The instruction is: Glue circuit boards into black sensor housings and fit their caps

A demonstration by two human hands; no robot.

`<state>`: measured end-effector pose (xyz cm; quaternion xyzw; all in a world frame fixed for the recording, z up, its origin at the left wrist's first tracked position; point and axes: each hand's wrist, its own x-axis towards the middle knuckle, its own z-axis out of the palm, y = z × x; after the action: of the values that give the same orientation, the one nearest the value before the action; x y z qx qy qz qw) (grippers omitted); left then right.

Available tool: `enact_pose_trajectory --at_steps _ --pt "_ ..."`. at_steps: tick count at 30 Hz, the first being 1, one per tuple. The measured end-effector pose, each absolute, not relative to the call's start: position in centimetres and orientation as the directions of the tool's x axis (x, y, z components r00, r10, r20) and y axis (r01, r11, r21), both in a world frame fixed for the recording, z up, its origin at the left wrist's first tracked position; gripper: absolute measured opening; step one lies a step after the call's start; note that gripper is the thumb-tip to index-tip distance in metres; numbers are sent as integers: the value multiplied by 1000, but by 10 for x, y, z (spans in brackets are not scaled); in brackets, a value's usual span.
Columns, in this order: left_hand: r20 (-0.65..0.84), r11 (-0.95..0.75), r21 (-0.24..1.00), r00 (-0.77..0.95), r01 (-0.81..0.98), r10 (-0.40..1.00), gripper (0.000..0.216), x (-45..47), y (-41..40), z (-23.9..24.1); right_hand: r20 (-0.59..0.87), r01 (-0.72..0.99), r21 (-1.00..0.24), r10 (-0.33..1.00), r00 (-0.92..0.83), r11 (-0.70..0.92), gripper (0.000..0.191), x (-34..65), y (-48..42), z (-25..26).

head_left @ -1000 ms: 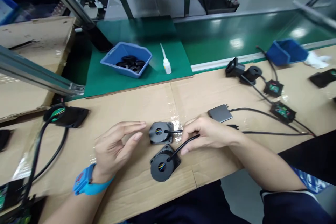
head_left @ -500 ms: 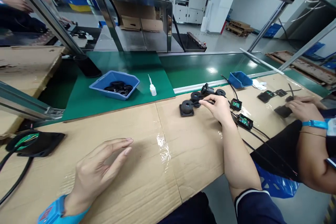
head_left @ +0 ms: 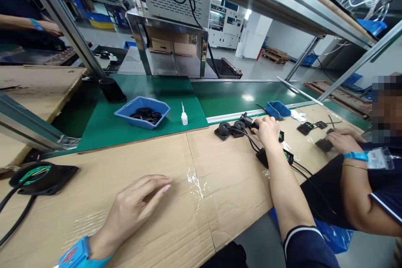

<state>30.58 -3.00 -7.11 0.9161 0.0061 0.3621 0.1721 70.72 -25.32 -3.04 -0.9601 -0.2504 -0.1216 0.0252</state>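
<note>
My left hand (head_left: pixel 135 209) lies open, palm down, on the cardboard-covered bench (head_left: pixel 220 184), holding nothing; a blue wristband (head_left: pixel 73 255) sits on that wrist. My right hand (head_left: pixel 266 130) reaches far right to a cluster of black round cabled parts (head_left: pixel 230 129). Its fingers curl over one black part (head_left: pixel 249 121) at the cluster's right end. Black cables (head_left: pixel 253 142) trail from the parts under my forearm toward a small circuit board (head_left: pixel 287 157).
A blue bin of black rings (head_left: pixel 143 111) and a small glue bottle (head_left: pixel 184 117) stand on the green mat. A black frame with green wiring (head_left: pixel 40 178) lies far left. A co-worker's hands (head_left: pixel 342 140) work at the right, past a small blue bin (head_left: pixel 278 109).
The two round parts went from in front of me to the cluster at the right, carried by my right hand. My left hand stayed open and settled onto the cardboard. The view lifted.
</note>
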Motion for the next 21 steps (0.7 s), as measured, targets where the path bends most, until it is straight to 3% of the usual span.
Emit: enact_pose_trajectory --at_steps 4,8,12,15,18,21 --pt "665 -939 323 735 -121 135 12 307 -31 -69 168 554 184 581 796 -812 57 723 -229 -29" --pt "652 -928 354 743 -120 152 13 307 -32 -67 -12 581 266 600 800 -769 51 741 -210 -30" --pt "628 -893 429 755 -136 187 11 307 -30 -70 36 571 340 617 786 -748 48 738 -202 -23" --pt "615 -870 471 761 -143 207 13 306 -32 -70 76 623 369 691 719 -689 43 726 -196 -15" --pt "601 -871 475 770 -130 213 15 304 -35 -72 -10 737 350 784 620 -578 32 721 -190 -12" --pt "614 -893 437 761 -107 209 21 305 -34 -77 -100 764 316 780 617 -563 32 734 -181 -17"
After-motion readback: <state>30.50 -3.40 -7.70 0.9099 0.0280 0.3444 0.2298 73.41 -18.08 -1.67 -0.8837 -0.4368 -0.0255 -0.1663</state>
